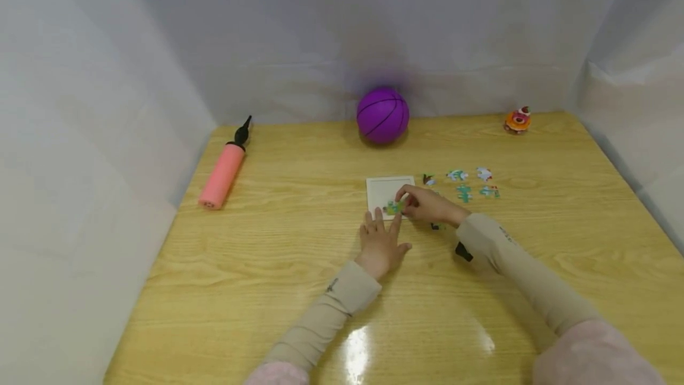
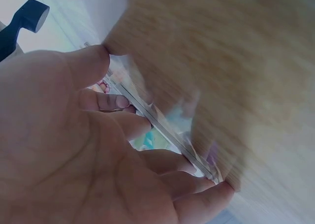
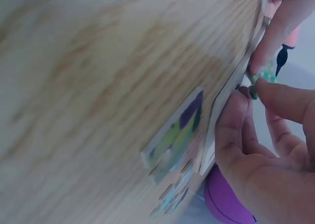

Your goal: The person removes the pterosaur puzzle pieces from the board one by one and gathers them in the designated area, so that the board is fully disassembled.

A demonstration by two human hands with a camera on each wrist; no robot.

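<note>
A white square puzzle tray lies flat on the wooden table, with joined green puzzle pieces in its near right part. My left hand rests at the tray's near edge, fingers spread and fairly straight, fingertips on the rim and beside the green pieces. From the right, my right hand reaches over the tray. Its thumb and fingertips pinch a small green puzzle piece close above the tray. Most of that piece is hidden by the fingers.
Several loose puzzle pieces lie right of the tray, one near piece partly under the right wrist. A purple ball sits at the back against the curtain. A pink hand pump lies left; a small toy figure stands back right.
</note>
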